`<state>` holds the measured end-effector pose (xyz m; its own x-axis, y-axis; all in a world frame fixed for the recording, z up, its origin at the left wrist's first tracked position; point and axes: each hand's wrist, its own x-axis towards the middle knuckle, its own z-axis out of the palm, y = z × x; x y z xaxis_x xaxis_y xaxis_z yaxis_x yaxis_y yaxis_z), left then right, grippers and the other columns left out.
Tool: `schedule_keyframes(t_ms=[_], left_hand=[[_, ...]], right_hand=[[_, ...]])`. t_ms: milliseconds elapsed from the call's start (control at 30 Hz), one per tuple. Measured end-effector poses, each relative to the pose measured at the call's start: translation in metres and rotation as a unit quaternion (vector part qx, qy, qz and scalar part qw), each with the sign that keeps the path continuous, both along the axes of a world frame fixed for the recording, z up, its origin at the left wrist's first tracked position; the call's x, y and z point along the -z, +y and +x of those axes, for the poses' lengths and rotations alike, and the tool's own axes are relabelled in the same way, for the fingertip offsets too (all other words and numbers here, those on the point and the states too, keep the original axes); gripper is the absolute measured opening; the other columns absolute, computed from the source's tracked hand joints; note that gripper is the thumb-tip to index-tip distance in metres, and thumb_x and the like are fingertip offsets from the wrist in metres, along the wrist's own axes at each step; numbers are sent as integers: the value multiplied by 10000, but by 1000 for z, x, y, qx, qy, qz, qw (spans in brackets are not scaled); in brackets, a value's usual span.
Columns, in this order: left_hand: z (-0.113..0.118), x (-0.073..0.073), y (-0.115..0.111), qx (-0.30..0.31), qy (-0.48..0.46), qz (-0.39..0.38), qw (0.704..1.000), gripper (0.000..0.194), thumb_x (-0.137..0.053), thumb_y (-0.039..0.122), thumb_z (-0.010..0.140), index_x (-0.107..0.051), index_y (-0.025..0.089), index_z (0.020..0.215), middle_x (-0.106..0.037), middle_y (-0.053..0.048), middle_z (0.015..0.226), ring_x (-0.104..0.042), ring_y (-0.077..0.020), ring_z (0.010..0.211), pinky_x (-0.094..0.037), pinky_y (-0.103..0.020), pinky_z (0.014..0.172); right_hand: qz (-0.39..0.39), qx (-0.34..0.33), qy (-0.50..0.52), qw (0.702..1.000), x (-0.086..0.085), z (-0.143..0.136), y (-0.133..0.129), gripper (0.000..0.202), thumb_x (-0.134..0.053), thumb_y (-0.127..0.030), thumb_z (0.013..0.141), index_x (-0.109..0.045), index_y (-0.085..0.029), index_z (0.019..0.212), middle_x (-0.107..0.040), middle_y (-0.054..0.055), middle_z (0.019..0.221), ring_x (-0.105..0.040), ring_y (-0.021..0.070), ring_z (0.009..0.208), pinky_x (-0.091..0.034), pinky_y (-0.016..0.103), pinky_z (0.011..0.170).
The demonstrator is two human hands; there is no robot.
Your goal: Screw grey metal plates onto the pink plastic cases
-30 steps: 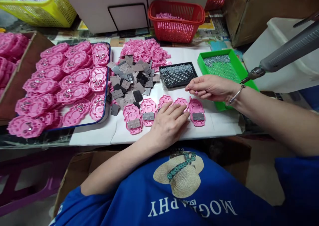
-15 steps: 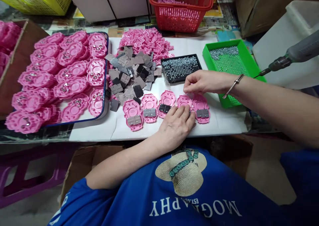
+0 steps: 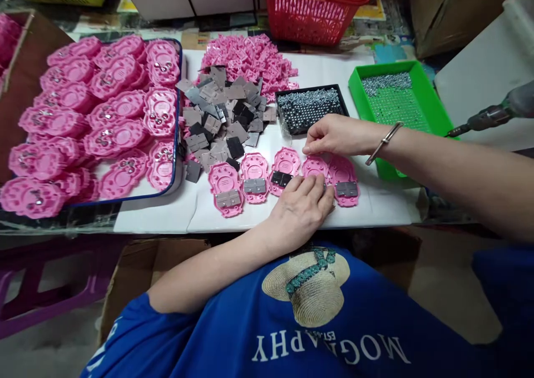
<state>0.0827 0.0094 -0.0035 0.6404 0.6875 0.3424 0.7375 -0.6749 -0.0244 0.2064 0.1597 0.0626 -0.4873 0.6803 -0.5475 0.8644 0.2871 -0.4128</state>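
Pink plates (image 3: pixel 287 178), five in a row on the white bench (image 3: pixel 167 214), lie just in front of the black screw tray (image 3: pixel 311 108), and I see each one I can make out carrying a small grey pad. My left hand (image 3: pixel 302 208) lies flat with fingers spread, pressing on the fourth plate (image 3: pixel 314 165) from the left, while my right hand (image 3: pixel 334 135) hovers at that plate's far edge with fingertips pinched together on something too small for me to tell. Left of the screw tray sits a heap of grey pads (image 3: pixel 223 117), and to its right a green tray (image 3: pixel 396 105).
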Motion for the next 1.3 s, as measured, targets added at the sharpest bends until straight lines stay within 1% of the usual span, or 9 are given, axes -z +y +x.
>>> schedule_keyframes(t_ms=[400,533,700,767,833,933,1000,1133,1300], left_hand=[[-1,-2,1,5,4,20,1000,298,-490,177,984,-619,68,1229,-672,-187,1225,-648,-259,1040,-469,-360,868],[0,1,1,-1,-3,21,1000,300,-496,200,986,-615,83,1236,-668,-173,1230,-638,-256,1038,-461,-360,865],[1,1,1,-10,-15,21,1000,277,-518,222,978,-629,105,1204,-676,-150,1199,-634,-250,1004,-451,-359,857],[1,0,1,-11,-16,18,1000,264,-515,227,980,-634,116,1187,-676,-145,1194,-632,-245,994,-450,-359,850],[0,-2,2,-7,-18,14,1000,263,-511,226,981,-631,122,1191,-670,-146,1211,-630,-241,999,-453,-358,843],[-3,-5,2,-5,-29,12,999,265,-515,247,982,-640,119,1178,-668,-143,1236,-637,-243,1009,-468,-358,834],[-8,-7,2,-1,-42,19,999,269,-522,268,982,-649,117,1164,-672,-139,1246,-641,-251,1038,-480,-367,855],[-25,-9,-1,-17,-69,54,996,268,-534,263,977,-651,123,1173,-665,-139,1284,-626,-268,1120,-484,-404,934],[-44,-8,-6,-89,-45,45,994,305,-538,293,975,-660,93,1170,-669,-171,1268,-626,-302,1149,-465,-479,1014]], right_hand=[[112,-122,-62,984,4,-6,-4,308,-636,-419,893,-615,-138,769,-594,22,691,-413,80,595,-269,241,626],[123,-110,-45,985,6,-3,-5,322,-658,-437,876,-586,-147,758,-538,0,637,-388,78,587,-265,241,623],[107,-31,3,994,-3,3,-8,306,-673,-371,870,-542,-138,721,-534,-5,664,-390,65,613,-281,230,618],[67,17,50,996,-9,8,-9,303,-627,-344,902,-528,-137,704,-492,-9,632,-366,57,593,-280,223,591],[-26,82,133,987,-13,14,-10,280,-598,-334,918,-528,-141,728,-473,-10,644,-352,46,565,-278,210,549],[-189,174,260,931,-13,23,-12,207,-598,-298,907,-551,-135,788,-505,8,735,-342,28,543,-262,193,490],[-250,198,304,898,-12,27,-13,126,-622,-228,872,-578,-120,822,-528,22,773,-355,23,543,-279,186,472],[-295,222,337,866,-10,29,-15,116,-622,-98,802,-616,-99,917,-546,19,750,-463,31,564,-400,158,507],[-301,256,347,851,-6,28,-16,211,-591,-54,795,-625,-105,997,-618,37,800,-617,73,663,-541,173,650]])
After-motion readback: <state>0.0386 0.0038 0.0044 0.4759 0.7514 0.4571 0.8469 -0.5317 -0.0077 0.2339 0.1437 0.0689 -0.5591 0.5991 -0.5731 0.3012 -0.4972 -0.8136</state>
